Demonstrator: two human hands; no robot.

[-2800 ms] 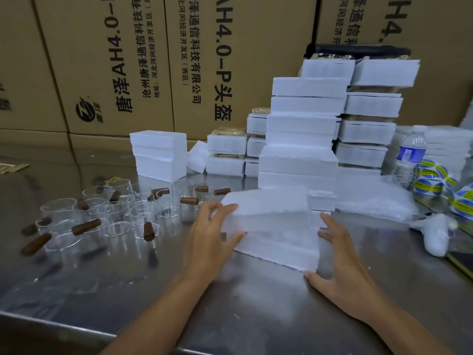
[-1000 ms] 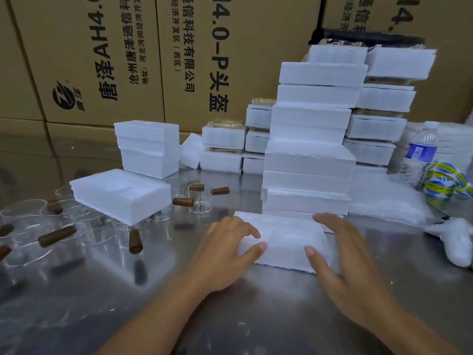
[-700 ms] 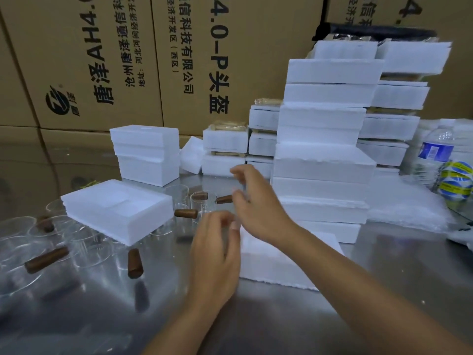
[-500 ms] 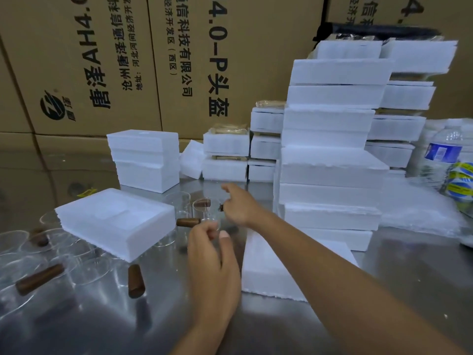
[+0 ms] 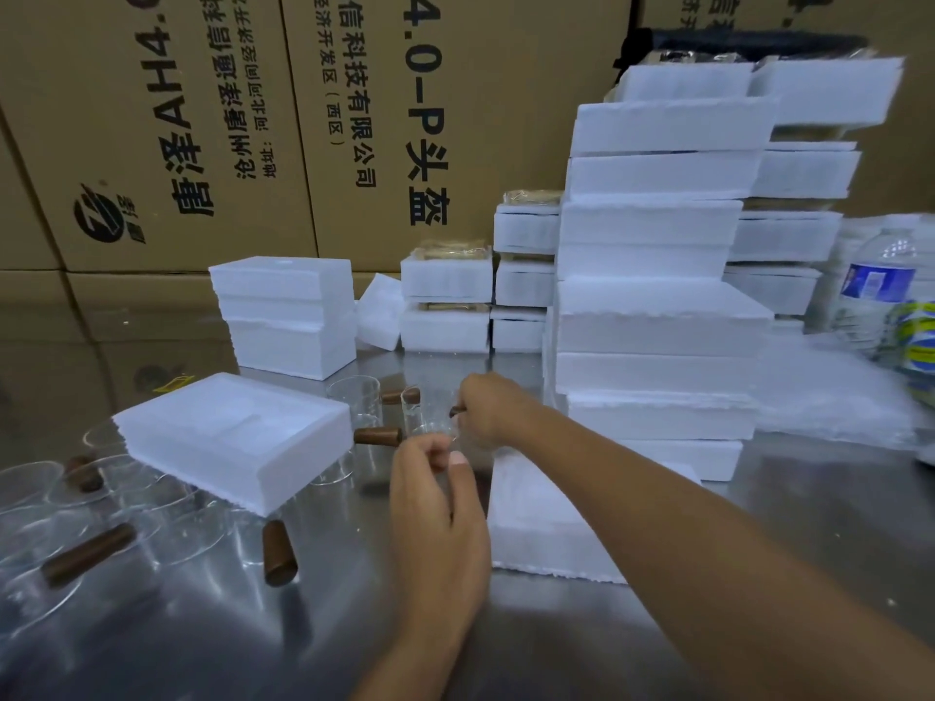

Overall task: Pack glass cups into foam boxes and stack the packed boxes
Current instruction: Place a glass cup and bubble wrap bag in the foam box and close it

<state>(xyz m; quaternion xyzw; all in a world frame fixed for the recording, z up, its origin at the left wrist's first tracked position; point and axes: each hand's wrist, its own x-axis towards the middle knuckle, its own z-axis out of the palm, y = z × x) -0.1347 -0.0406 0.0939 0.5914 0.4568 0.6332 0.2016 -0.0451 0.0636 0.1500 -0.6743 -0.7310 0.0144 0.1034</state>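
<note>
Several clear glass cups (image 5: 167, 518) with brown wooden handles stand on the steel table at the left. A foam box half (image 5: 232, 442) with a recess rests on top of some of them. Another foam box half (image 5: 546, 518) lies flat in front of me. My right hand (image 5: 488, 407) reaches across it and grips the wooden handle of a glass cup (image 5: 430, 417). My left hand (image 5: 435, 498) pinches a glass rim just below that. Whether both hands hold the same cup is unclear through the clear glass.
A tall stack of packed foam boxes (image 5: 657, 275) rises right behind the flat half, with more stacks (image 5: 286, 316) further back. A water bottle (image 5: 875, 290) and tape rolls (image 5: 916, 341) sit at the right. Cardboard cartons (image 5: 354, 118) wall off the back.
The box I held was set on the tall stack. A foam half was laid on the cups at left. Both hands left the flat foam half and reached to the cups, closing on glass and handle.
</note>
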